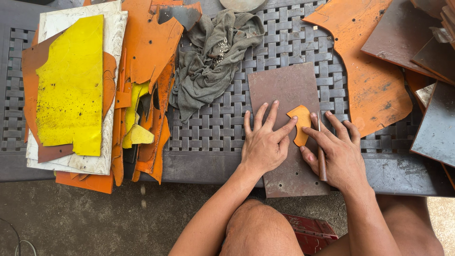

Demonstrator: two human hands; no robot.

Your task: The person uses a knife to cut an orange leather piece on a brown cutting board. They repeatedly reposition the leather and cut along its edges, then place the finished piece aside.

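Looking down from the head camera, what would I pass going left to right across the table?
Yellow sheet → grey rag → left hand → small orange piece → right hand, holding a thin tool → large orange sheet → dark boards.

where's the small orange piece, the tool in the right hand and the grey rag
small orange piece (300, 124), head view, on its flat middle
tool (322, 163), head view, on its brown handle
grey rag (211, 57), head view, on its crumpled middle
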